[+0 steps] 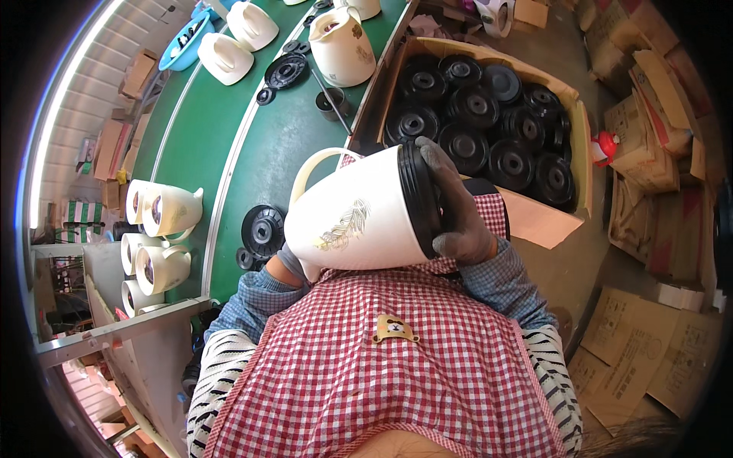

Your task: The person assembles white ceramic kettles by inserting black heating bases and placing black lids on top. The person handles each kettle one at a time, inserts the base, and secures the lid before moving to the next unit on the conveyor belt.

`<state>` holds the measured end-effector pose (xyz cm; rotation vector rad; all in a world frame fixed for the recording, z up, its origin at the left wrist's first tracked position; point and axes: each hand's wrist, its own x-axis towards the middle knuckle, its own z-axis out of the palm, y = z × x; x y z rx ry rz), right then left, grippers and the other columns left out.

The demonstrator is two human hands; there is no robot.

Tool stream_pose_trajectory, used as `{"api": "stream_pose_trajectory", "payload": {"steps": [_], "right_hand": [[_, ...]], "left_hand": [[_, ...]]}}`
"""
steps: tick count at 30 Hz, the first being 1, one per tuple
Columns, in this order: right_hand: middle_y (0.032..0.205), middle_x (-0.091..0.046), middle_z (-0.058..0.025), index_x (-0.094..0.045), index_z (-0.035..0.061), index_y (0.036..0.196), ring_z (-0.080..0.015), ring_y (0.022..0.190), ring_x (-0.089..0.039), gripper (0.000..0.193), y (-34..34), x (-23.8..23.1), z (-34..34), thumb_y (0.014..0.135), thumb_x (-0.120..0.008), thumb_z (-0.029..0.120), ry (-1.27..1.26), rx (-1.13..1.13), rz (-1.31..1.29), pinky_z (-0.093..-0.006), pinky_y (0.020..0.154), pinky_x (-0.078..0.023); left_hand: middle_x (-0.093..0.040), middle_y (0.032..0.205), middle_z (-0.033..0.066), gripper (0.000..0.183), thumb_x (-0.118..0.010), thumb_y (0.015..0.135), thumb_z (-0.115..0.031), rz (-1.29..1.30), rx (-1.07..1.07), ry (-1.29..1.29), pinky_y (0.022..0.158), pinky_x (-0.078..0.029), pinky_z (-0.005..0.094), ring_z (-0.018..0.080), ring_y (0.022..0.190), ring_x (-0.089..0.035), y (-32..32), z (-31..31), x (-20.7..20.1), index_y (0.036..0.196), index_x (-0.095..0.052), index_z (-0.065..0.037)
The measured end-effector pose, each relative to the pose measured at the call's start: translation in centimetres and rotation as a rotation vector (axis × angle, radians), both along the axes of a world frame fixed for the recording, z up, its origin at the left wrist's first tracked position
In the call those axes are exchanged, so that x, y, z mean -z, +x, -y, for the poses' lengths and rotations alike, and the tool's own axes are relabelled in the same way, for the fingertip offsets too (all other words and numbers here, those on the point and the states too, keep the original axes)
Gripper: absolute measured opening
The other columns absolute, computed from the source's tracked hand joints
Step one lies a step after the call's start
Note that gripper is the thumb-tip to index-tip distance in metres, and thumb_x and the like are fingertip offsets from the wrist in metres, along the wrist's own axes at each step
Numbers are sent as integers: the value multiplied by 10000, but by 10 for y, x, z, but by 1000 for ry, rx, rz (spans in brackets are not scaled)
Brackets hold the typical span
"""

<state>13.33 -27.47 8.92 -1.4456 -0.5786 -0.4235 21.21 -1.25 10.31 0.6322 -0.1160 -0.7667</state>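
A cream-white kettle body (359, 210) with a gold feather print lies tilted on its side in front of my chest, handle up and spout down. A black ribbed round base (418, 198) sits at its wide end. My right hand (460, 217), in a dark grey glove, presses and grips that base, thumb and fingers spread round its edge. My left hand (289, 264) is at the narrow end of the kettle body, supporting it; its fingers are hidden behind the body. Close to my left hand, a black round base (263, 230) lies on the green bench (221, 252).
Several black round bases fill a cardboard box (546, 221) at right. Farther along the bench stand a kettle (341, 47), a black disc (286, 70) and a dark cup (330, 103). White kettle bodies (164, 267) are stacked at left. Cartons (641, 145) line the right side.
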Motion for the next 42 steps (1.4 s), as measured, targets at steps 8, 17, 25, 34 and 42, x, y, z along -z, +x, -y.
{"api": "stream_pose_trajectory", "payload": {"steps": [8,17,25,34,42], "right_hand": [[1646,-162,-290,-321,24,1585,-442,1527,-212,1153,-6,2,4,744,-744,691,-151,68,58,-526,1232,-181],[1630,-296,-191,-172,41,1622,-317,1485,-342,731,-11,-2,-10,1053,-460,399,51,-2,-271,-421,1219,-293],[1633,-212,-283,-165,57,1629,-465,1501,-251,1076,-9,-26,-2,897,-539,750,-333,165,263,-550,1234,-163],[1591,-309,-207,-219,25,1596,-353,1473,-327,768,-9,-29,1,1023,-563,405,-366,197,90,-460,1230,-245],[1576,-376,-194,-237,57,1597,-324,1442,-396,725,-8,-20,-15,1039,-524,420,17,45,-382,-420,1203,-304]], "left_hand": [[-631,1357,167,504,-685,964,-192,4,11,5,943,-578,401,252,1163,-665,-3,0,0,1411,-538,-12],[-587,1420,189,508,-598,1025,-167,523,-32,382,1025,-550,433,293,1230,-635,17,-42,6,1490,-458,-15],[-568,1440,192,495,-563,1044,-173,63,137,23,1014,-556,430,299,1233,-633,12,-26,16,1499,-446,-18],[-530,1489,167,509,-520,1067,-224,37,290,-5,1052,-529,429,291,1299,-584,24,-35,29,1531,-409,-48],[-500,1507,179,559,-519,1070,-250,450,272,194,1095,-488,463,307,1342,-543,31,-34,30,1558,-358,-31]]}}
